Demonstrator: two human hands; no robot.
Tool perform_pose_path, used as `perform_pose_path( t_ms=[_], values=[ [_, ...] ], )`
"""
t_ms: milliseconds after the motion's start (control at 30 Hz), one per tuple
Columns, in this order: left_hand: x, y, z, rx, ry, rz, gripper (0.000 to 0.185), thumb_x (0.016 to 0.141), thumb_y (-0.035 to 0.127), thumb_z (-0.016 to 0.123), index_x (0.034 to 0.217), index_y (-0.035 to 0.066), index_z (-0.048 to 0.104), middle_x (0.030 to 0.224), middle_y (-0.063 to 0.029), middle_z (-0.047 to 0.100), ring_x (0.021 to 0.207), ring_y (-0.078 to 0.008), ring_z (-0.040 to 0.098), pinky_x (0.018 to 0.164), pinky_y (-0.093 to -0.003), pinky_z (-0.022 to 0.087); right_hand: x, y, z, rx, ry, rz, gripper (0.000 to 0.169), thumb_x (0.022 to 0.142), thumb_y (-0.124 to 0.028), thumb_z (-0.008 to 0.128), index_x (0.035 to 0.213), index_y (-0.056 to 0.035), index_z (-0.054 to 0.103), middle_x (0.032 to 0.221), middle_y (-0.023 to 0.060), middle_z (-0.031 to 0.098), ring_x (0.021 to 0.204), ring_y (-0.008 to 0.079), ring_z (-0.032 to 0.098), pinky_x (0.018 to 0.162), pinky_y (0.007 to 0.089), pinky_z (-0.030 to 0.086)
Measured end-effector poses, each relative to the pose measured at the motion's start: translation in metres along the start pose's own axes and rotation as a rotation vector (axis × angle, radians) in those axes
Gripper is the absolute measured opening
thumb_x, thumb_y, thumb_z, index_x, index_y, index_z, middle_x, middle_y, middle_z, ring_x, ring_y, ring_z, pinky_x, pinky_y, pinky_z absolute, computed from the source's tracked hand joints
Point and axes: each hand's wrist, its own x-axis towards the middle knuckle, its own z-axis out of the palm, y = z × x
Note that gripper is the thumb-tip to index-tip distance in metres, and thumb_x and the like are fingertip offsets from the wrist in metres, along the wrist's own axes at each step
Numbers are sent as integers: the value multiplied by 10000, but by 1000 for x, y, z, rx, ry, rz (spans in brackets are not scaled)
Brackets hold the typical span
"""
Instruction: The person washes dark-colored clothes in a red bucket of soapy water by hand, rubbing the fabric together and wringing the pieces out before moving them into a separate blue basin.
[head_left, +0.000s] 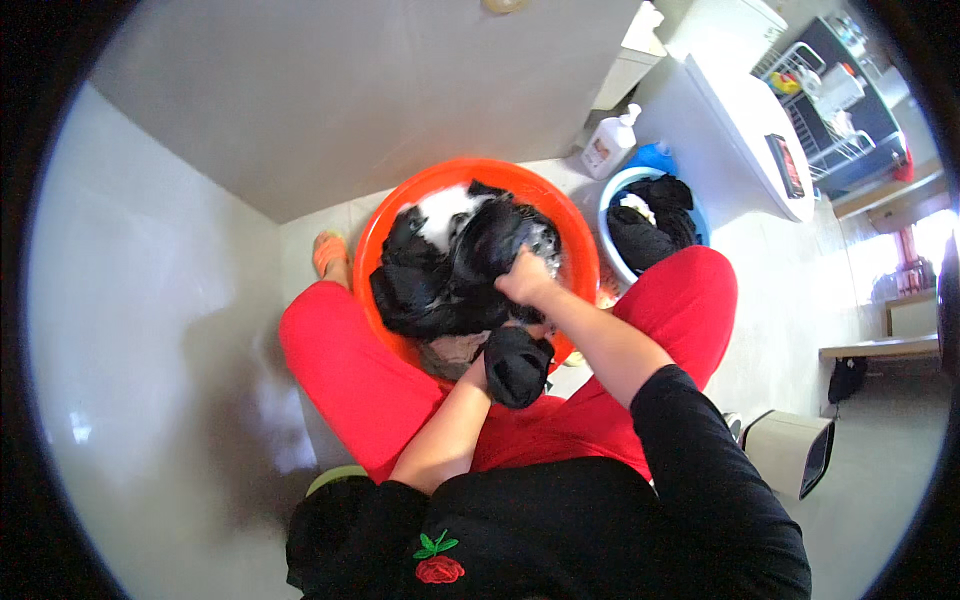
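An orange-red plastic basin (586, 255) stands on the floor between my knees. Black wet clothes (420, 289) fill much of it, with white suds (444, 214) at the upper left and a grey-brown cloth (454, 351) near the lower rim. My right hand (526, 279) is closed on black fabric at the right side of the basin. Bunched black cloth (517, 369) covers most of my left hand (477, 373) at the near rim; its fingers are hidden, so its grip cannot be seen.
Right of the basin stands a light blue bucket (609, 241) of dark clothes, beside a white pump bottle (609, 142) and a blue container (651, 157). A white appliance (720, 135) stands beyond. Grey walls (360, 97) are ahead and left; a bin (786, 450) lies at right.
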Motion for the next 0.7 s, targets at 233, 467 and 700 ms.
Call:
perform_pose_path(
  t_ms=[233,467,700],
  values=[
    [3,-20,-58,-598,-393,-142,359,956,273,456,1227,57,550,1119,-97,600,1004,-195,562,877,-324,470,-15,-4,17,1,-47,48,676,747,-227,669,1285,50,368,1156,299,586,1118,425,567,954,447,472],
    [-15,35,-44,-605,-307,15,493,918,370,478,1270,29,529,1264,-151,565,1178,-269,512,1034,-398,376,-56,-36,-18,-34,-51,-20,712,750,-323,710,1262,54,389,1114,251,625,1061,381,613,939,410,484],
    [-21,52,13,-61,553,285,534,881,501,567,1189,64,568,1167,-136,604,1060,-259,568,937,-365,445,-70,-36,1,-208,-93,-149,800,896,-586,340,1461,-25,254,1379,291,423,1260,427,445,1070,543,301]
  ],
)
